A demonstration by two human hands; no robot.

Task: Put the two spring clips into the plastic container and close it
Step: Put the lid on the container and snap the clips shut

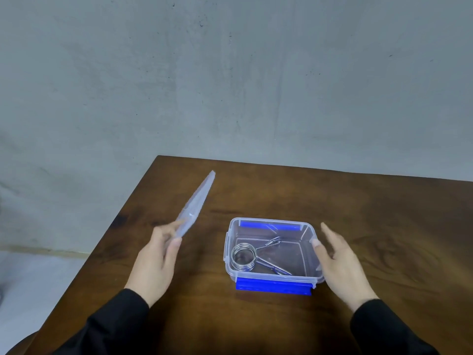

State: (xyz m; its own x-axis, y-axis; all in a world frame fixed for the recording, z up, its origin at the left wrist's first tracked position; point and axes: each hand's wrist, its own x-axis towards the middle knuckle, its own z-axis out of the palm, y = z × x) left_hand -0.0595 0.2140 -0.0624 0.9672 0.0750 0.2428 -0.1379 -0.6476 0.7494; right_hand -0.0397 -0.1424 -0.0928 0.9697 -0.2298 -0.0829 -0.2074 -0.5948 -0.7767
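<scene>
A dark wooden tabletop [281, 324] met a grey wall [230, 73] at upper frame, left hand [156, 260] pinching the lid [195, 204], right hand [340, 262] spread beside the container [271, 276].

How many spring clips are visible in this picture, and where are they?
1 can be told for certain: a spring clip lying inside the open plastic container, its coil at the left, handles pointing right. No clip lies on the table. A second may be stacked under the first; I cannot tell.
</scene>
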